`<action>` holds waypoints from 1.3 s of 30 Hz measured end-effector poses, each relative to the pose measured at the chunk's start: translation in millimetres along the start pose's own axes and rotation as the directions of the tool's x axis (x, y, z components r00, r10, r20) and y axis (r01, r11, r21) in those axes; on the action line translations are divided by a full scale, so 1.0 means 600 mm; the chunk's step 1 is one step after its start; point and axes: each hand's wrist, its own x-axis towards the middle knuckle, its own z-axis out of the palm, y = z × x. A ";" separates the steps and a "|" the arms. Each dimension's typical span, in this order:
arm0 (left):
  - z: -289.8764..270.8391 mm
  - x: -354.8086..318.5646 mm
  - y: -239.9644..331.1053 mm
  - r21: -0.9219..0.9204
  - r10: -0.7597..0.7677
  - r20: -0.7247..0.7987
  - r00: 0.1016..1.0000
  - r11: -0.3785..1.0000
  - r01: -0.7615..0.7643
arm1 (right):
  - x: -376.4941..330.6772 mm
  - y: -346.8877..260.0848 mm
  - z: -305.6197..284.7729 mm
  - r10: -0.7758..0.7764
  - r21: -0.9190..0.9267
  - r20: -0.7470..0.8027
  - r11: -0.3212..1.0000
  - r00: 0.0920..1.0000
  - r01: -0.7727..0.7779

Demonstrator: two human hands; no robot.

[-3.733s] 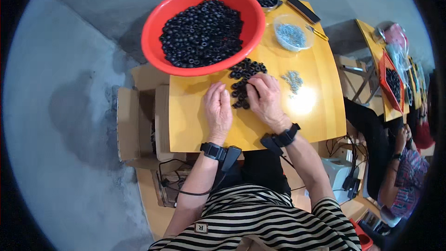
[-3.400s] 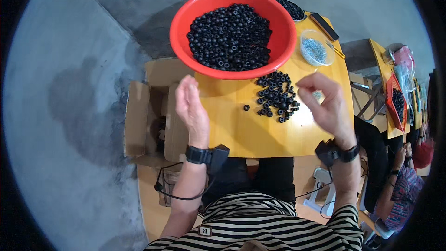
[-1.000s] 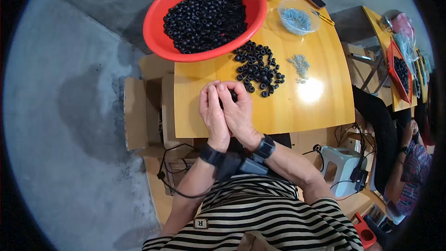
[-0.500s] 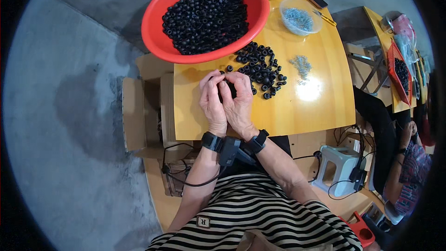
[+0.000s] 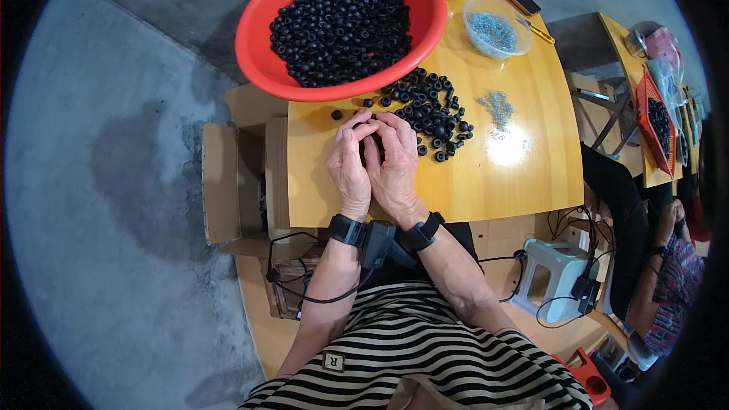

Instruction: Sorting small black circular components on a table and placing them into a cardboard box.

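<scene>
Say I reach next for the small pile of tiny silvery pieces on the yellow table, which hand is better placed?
Probably your right hand: it sits nearer the silvery pile, which lies to its right, while your left hand is on the far side. Both are cupped together, so neither looks free.

The big round basin [image 5: 253,52] is red. The small rings [image 5: 434,115] are black. The tabletop [image 5: 524,182] is yellow. Tiny bits [image 5: 492,29] in the see-through tub [image 5: 525,40] look silvery blue. The shirt [image 5: 402,334] has black and cream stripes. The box [image 5: 222,182] is brown, and the wrist strap [image 5: 346,229] is black.
</scene>
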 end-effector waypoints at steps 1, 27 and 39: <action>0.000 0.000 -0.002 -0.013 -0.006 0.001 1.000 1.000 0.006 | 0.002 0.000 -0.003 -0.001 -0.001 0.007 1.000 1.000 0.001; -0.026 0.053 -0.010 0.277 -0.110 0.057 0.992 0.957 0.090 | -0.012 0.009 -0.137 -0.191 -0.113 0.319 0.965 0.928 0.238; -0.030 0.030 -0.018 -0.043 -0.171 0.181 0.968 0.982 0.181 | 0.005 0.026 -0.120 -0.095 -0.355 0.500 0.884 0.861 0.304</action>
